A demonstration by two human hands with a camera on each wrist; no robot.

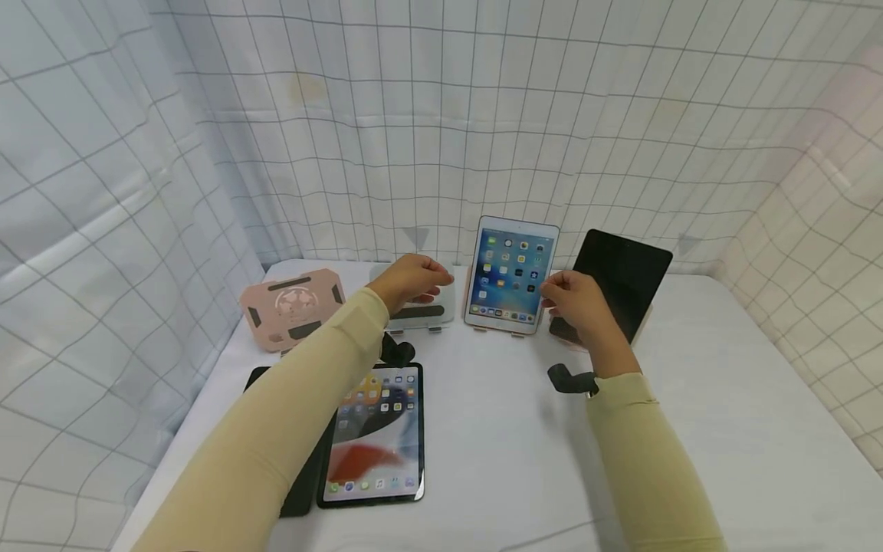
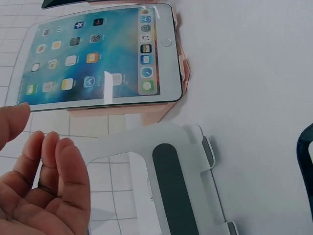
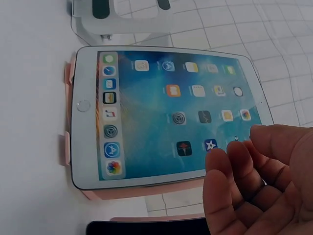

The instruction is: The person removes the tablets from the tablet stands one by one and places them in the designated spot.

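Centrally, white tablet (image 1: 511, 274) stands lit and upright on a pink stand (image 3: 68, 147) at the back of the bench (image 1: 724, 399), its lower edge caught by the stand's small lips, leaning back so the screen faces the person. Right hand (image 1: 579, 303) hovers just beside its right edge; fingers (image 3: 234, 166) loosely spread, holding nothing, apart from the glass. Left hand (image 1: 411, 280) hangs over the empty white stand (image 2: 166, 166) next door, fingers relaxed and slightly curled, no grip seen. Dark tablet (image 1: 621, 276) leans on another stand to the right. Pink empty stand (image 1: 293, 307) sits far left. A lit tablet in a black case (image 1: 375, 433) lies flat nearer the person.
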